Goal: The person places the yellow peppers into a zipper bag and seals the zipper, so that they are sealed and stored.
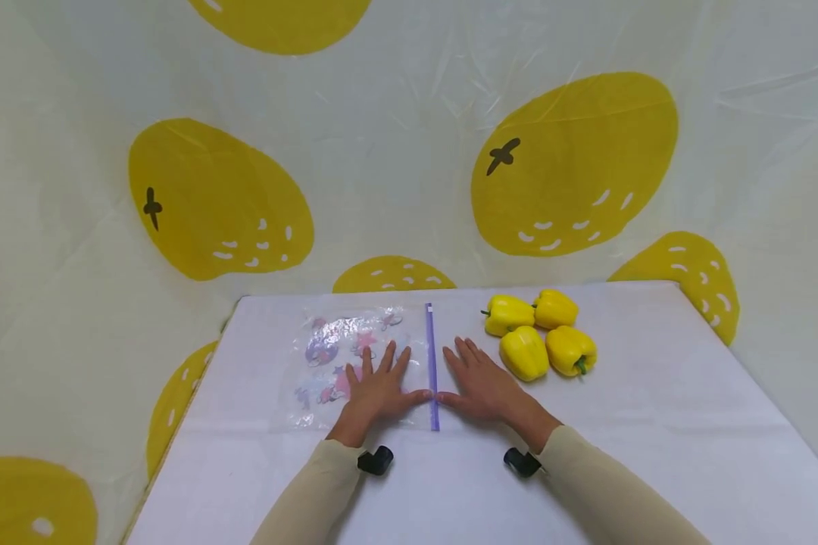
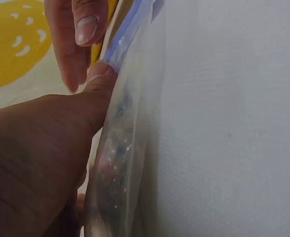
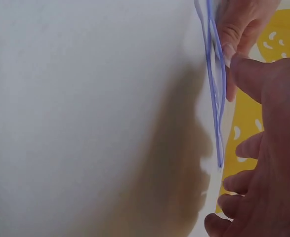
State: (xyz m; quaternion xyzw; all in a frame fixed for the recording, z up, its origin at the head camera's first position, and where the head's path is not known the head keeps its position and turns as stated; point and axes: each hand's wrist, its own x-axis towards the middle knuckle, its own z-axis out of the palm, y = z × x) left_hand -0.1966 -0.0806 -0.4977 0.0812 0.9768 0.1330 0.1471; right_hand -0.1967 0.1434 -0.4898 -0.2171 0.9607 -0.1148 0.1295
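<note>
A clear zip-top bag (image 1: 320, 350) with pink and blue prints lies flat on the table, its purple zip strip (image 1: 432, 348) facing right. My left hand (image 1: 379, 391) rests on the bag with fingers spread and thumb reaching the strip. Just right of the strip, my right hand (image 1: 485, 387) lies over the table with straight fingers, its thumb pointing at the left thumb. Two purple edges (image 3: 215, 94) of the bag's mouth stand slightly apart in the right wrist view. Beside my right hand sit several yellow bell peppers (image 1: 524, 353), grouped together outside the bag.
A white cloth covers the table (image 1: 654, 454). Behind it hangs a pale curtain (image 1: 395, 151) printed with large yellow fruit. A small black camera (image 1: 376, 460) is worn at the left wrist, another camera (image 1: 522, 462) at the right.
</note>
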